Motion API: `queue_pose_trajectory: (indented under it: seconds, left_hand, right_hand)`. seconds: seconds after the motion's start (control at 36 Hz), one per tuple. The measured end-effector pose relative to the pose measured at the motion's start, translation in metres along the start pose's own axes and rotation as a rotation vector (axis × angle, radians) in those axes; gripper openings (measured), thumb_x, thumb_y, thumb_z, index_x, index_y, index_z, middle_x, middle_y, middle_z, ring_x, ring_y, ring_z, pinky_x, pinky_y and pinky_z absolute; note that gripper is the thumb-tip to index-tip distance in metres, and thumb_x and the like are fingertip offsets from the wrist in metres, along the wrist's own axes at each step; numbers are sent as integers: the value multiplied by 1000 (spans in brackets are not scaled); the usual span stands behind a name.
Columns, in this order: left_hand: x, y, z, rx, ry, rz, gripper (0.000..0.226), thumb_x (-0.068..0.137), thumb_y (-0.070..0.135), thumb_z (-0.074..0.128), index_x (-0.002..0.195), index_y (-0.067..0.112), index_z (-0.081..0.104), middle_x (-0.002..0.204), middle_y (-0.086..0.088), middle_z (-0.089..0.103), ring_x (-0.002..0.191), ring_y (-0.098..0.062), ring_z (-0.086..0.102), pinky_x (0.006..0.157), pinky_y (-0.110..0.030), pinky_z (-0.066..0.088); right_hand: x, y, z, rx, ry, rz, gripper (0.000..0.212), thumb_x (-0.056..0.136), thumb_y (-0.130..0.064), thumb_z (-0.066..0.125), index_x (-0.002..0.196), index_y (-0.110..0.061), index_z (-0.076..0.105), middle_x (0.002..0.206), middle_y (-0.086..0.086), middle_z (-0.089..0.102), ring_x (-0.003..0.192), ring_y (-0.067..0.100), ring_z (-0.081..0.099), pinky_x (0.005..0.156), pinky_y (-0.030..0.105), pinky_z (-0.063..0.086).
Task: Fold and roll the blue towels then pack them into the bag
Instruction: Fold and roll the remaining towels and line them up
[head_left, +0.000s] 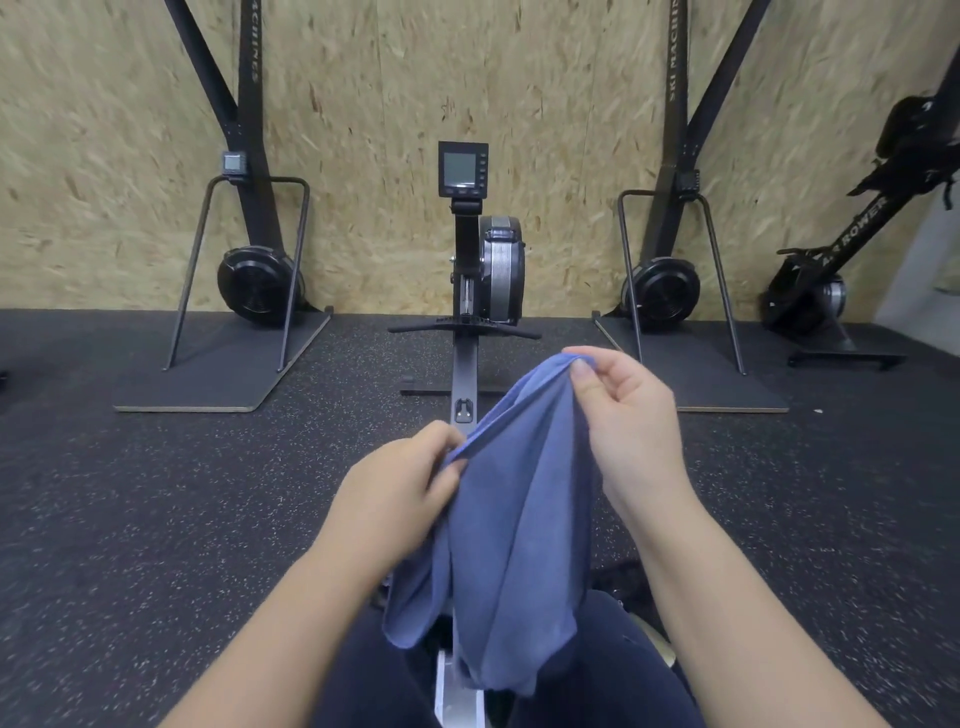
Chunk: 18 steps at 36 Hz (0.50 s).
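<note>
Speckled black rubber floor (130, 519) runs back to a chipboard wall (389, 78), and a rowing machine stands in the middle of it, its monitor (462, 169) facing the camera and its rail (464, 374) running straight toward the person. Left of the rower, a ski machine (249, 208) stands on a flat base against the wall; a second ski machine (670, 208) stands to the rower's right, and farther right another rower (852, 234) is tipped up on end.

Over the near part of the rail, a blue towel (514, 519) hangs in loose folds, held up by both hands. The right hand (628, 415) is the higher one, above the rail and just right of it: thumb and forefinger pinch the towel's top corner, the other fingers curled behind. The left hand (400, 483) is lower and left of the rail, its thumb and curled fingers pinching the towel's upper edge. Between the two hands that edge runs taut and slanted. The towel's lower end drapes down across the person's lap, in dark trousers (613, 670), hiding the nearest stretch of rail.
</note>
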<state>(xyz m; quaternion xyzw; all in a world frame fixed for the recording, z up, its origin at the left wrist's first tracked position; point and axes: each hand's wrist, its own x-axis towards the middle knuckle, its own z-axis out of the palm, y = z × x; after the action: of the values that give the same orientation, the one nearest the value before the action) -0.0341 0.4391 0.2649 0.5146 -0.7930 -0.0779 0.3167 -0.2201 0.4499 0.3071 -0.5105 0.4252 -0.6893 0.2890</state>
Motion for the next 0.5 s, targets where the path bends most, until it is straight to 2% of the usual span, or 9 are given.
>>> queue_pose_trajectory:
  seconds: [0.08,0.22,0.36,0.44,0.5]
  left_hand:
    - [0,-13,2,127,-6,-57,14,97,34,45,109,35,52,99,7,66,97,-20,58,72,-33,42]
    - [4,-35,-3,287,-16,-181,18,98,36,41,112,35,53,104,4,68,99,-23,61,73,-31,42]
    - [7,-58,-17,457,59,-247,19,99,38,39,106,32,55,94,1,66,93,-24,61,68,-31,40]
    - [9,-68,-25,494,129,-234,21,97,43,44,92,25,54,86,2,64,89,-23,59,62,-31,39]
    - [10,-71,-31,470,173,-221,27,93,50,49,86,24,50,78,4,58,86,-21,57,60,-31,39]
  right_hand:
    - [7,2,-9,9,51,10,23,96,-5,53,88,-22,66,74,-13,71,72,-1,64,67,13,47]
    - [17,10,-22,49,138,75,18,98,-8,51,94,-17,66,82,-4,70,72,4,64,68,17,50]
    - [28,22,-40,49,204,132,17,100,-9,48,104,-7,64,86,2,69,73,9,62,66,19,49]
    - [33,32,-50,-4,252,150,19,100,-10,47,107,-4,63,93,7,69,78,12,61,65,18,48]
    - [36,39,-56,-49,289,156,19,99,-11,48,108,-6,64,96,7,68,82,13,61,70,20,48]
